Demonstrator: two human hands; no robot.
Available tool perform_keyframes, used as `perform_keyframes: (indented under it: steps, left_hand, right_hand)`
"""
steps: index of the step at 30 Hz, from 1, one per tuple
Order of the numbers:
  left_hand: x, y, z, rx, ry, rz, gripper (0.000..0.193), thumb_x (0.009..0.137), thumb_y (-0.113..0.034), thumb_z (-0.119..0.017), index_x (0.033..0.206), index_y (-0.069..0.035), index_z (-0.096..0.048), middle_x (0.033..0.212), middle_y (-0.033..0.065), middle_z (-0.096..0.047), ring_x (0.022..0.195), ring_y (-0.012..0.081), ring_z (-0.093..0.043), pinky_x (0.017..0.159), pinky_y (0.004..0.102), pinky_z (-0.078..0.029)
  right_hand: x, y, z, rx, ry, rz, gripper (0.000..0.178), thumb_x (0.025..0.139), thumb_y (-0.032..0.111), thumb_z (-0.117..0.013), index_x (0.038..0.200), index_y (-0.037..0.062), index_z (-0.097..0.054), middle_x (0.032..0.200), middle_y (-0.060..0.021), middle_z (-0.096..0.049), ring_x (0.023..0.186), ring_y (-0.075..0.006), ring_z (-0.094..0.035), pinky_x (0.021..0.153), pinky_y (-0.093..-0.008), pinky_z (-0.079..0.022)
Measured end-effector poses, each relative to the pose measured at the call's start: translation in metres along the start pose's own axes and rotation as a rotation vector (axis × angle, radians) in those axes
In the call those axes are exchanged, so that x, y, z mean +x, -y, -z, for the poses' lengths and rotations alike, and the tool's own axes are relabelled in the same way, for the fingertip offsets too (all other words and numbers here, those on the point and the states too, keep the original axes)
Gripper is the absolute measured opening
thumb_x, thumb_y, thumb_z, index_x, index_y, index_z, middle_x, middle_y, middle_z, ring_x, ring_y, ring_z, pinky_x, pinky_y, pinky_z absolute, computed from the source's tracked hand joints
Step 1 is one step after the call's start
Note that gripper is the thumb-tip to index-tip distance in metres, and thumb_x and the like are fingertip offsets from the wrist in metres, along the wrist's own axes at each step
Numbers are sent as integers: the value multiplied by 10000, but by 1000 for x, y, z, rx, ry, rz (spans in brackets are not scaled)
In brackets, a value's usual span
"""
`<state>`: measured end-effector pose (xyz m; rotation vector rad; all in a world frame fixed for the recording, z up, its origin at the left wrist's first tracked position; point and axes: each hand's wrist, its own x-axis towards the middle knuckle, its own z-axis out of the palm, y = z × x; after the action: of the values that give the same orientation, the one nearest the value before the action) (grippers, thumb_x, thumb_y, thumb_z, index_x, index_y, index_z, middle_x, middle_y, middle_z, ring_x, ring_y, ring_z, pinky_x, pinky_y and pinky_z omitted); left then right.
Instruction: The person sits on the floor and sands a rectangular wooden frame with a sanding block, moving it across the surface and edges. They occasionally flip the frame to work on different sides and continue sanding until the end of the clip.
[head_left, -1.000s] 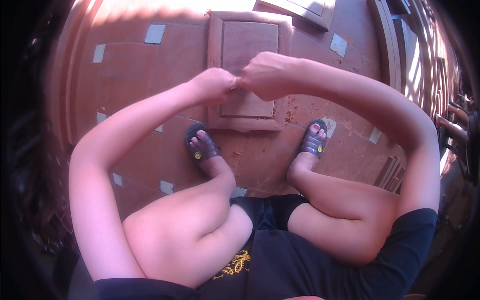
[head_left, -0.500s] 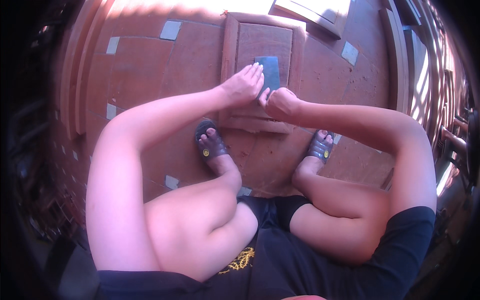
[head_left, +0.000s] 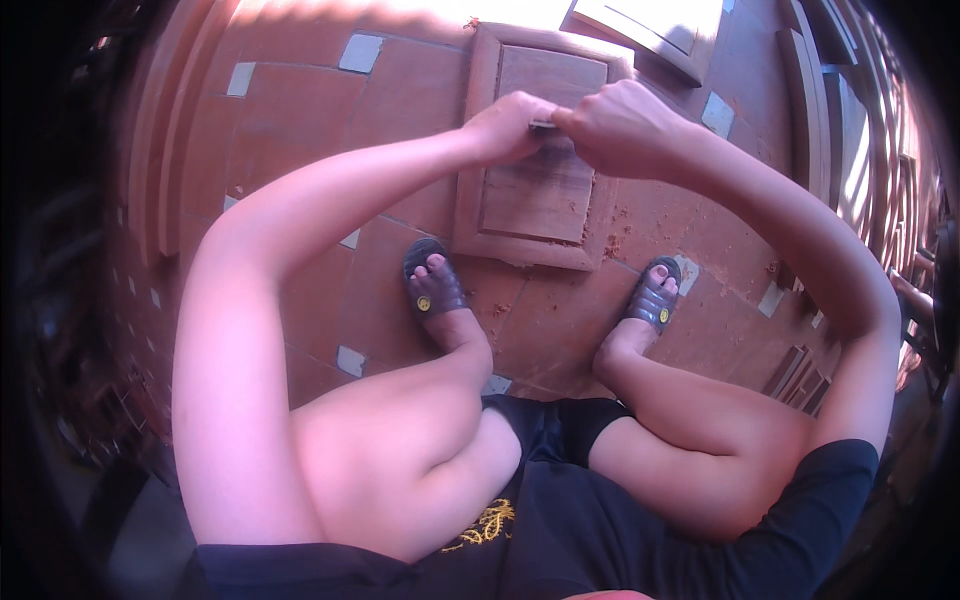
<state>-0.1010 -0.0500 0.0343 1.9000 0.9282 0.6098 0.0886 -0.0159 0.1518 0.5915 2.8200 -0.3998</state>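
A brown wooden panel (head_left: 535,205) with a raised frame lies on the tiled floor in front of my feet. Over its upper half, my left hand (head_left: 508,128) and my right hand (head_left: 620,128) meet, both with bent fingers. Between them they grip a thin, flat scraper (head_left: 543,125), seen nearly edge-on as a narrow dark strip. Most of it is hidden behind the fingers. The right hand is a fist with its thumb side toward the left hand.
Curly wood shavings (head_left: 614,243) lie beside the panel's right edge. Another panel (head_left: 655,30) is at the far right. Long boards (head_left: 165,150) lie at the left, and upright boards (head_left: 810,120) line the right side. My sandalled feet (head_left: 437,290) flank the panel's near end.
The scraper has turned from lying flat in view to nearly edge-on. Both hands have moved up and to the right, and the right hand has closed into a fist on it.
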Motion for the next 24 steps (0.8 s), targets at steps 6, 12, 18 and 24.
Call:
perform_keyframes:
  steps: [6, 12, 18, 24]
  left_hand:
    - [44, 38, 37, 258, -135, 103, 321, 929, -104, -622, 1177, -262, -750, 1062, 165, -716, 993, 400, -668, 841, 440, -550]
    - [20, 45, 20, 494, -63, -19, 469, 868, 15, -597, 1325, -75, -654, 1368, 139, -633, 1319, 291, -570, 1131, 396, -466]
    - [-30, 25, -16, 541, 42, -101, 540, 822, 30, -620, 1357, -40, -611, 1410, 169, -600, 1342, 344, -544, 1117, 426, -480]
    - [-87, -44, -37, 118, 322, 124, 442, 819, -33, -681, 1260, -63, -685, 1169, 203, -704, 1109, 357, -682, 948, 424, -548]
  right_hand:
    - [30, -47, -31, -45, -278, -137, 264, 885, 139, -639, 1143, 123, -693, 833, -120, -731, 702, -336, -697, 646, -435, -558]
    - [30, -66, -84, -28, -261, 29, 175, 903, 134, -579, 1046, 51, -639, 875, -90, -703, 754, -277, -722, 627, -424, -566]
    - [3, 0, -121, -202, -154, 163, 261, 871, 118, -551, 1027, -91, -571, 776, -130, -630, 646, -266, -696, 585, -367, -546]
    - [-35, 53, -113, 327, -9, 253, 225, 835, 174, -597, 962, -4, -652, 670, -148, -640, 581, -302, -674, 522, -429, -522]
